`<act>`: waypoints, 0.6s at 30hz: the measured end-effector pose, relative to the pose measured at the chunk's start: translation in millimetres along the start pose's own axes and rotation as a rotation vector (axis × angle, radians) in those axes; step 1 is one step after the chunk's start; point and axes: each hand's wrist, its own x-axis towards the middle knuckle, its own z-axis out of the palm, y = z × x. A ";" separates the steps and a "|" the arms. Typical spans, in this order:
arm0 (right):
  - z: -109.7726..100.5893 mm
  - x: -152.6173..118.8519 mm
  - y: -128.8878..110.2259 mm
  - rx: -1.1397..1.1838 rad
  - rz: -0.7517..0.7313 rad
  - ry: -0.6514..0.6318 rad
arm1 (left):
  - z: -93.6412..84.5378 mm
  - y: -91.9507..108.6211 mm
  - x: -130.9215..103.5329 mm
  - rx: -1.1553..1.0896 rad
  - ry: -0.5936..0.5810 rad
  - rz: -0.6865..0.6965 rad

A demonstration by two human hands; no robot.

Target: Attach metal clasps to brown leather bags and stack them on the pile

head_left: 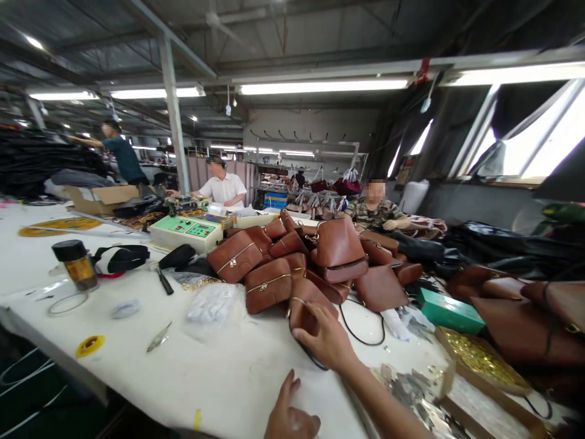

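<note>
Resting fingers and thumb on a brown bag (299,318) just ahead, the right hand (328,336) arches palm-down; whether it grips, can't tell. Nearer, to its left, the left hand (291,416) hangs loosely open, forefinger extended, other fingers half-curled.

This is a bag-making workshop on a factory floor. Brown zippered handbags (269,285) lie heaped on a long white worktable (219,372), near a box of gold-coloured metal fittings (484,358) at right and a machine with a green control panel (187,230). Beyond, people work at other stations, more bags (348,186) hang far off, and fluorescent tubes (320,87) run beneath bare steel roof framing.
</note>
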 end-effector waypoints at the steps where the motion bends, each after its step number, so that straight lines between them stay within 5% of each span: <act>1: 9.3 -16.4 -0.2 0.055 0.034 -0.060 | 3.9 2.9 4.3 -0.033 0.068 0.030; 5: 35.7 -57.2 -2.9 0.230 0.132 -0.095 | 7.4 31.1 25.1 -0.238 0.339 0.039; 8: 36.0 -80.3 -5.7 0.253 0.125 -0.054 | -2.3 51.1 41.9 -0.289 0.371 0.015; 13: -8.5 -141.1 10.3 0.130 0.108 0.076 | -17.3 60.6 64.8 -0.341 0.399 -0.068; 18: -68.7 -226.0 61.8 0.014 0.264 0.291 | -25.6 64.5 79.6 -0.259 0.422 -0.115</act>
